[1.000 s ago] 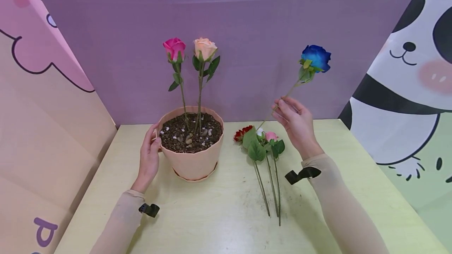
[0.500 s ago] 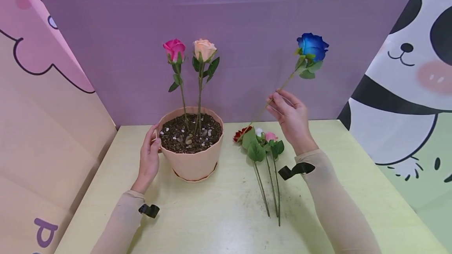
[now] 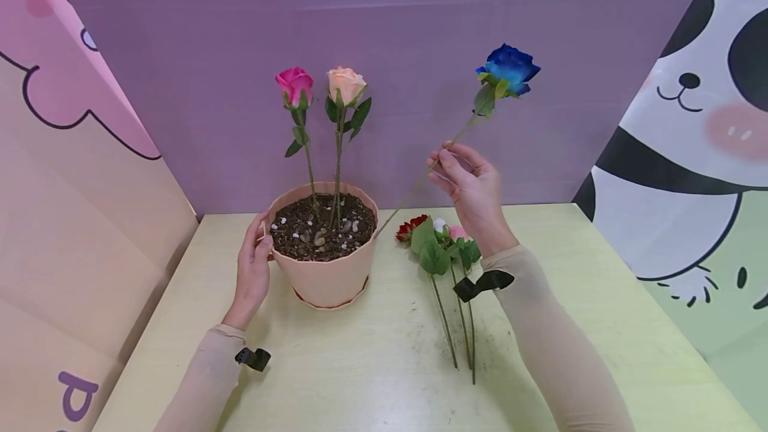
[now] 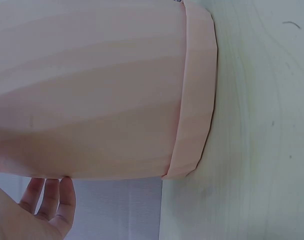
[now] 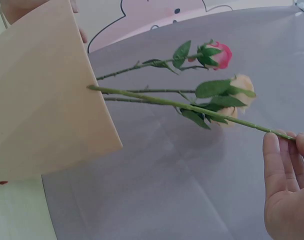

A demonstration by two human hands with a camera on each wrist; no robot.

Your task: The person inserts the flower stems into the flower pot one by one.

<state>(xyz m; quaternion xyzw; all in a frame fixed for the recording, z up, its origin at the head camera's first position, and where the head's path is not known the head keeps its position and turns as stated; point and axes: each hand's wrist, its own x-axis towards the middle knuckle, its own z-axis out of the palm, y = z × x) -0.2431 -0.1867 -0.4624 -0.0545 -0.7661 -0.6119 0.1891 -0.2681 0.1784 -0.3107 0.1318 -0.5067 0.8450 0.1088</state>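
Observation:
The pink flowerpot [image 3: 327, 279], filled with dark soil and pebbles, stands on its saucer. My left hand [image 3: 253, 272] holds its left side at the rim; the left wrist view shows fingertips against the wall. A magenta rose [image 3: 295, 85] and peach roses [image 5: 240, 92] stand upright in the soil; from the head only one peach bloom shows. My right hand [image 3: 471, 182] pinches a blue rose [image 3: 509, 71] by its stem, bloom tilted up to the right. In the right wrist view, the lower end of the stem [image 5: 192, 106] overlaps the pot's rim; contact cannot be told.
Right of the pot, a dark red flower [image 3: 411, 227], a pink flower [image 3: 459, 233] and a white one [image 3: 439, 225] lie with stems toward me. Specks of soil dot the table [image 3: 384, 365]. A purple backdrop [image 3: 414, 39] rises behind the table.
My right hand has carried the blue rose left and upward, bringing its stem end from above the lying flowers to the pot's right rim. The left hand and pot keep their place.

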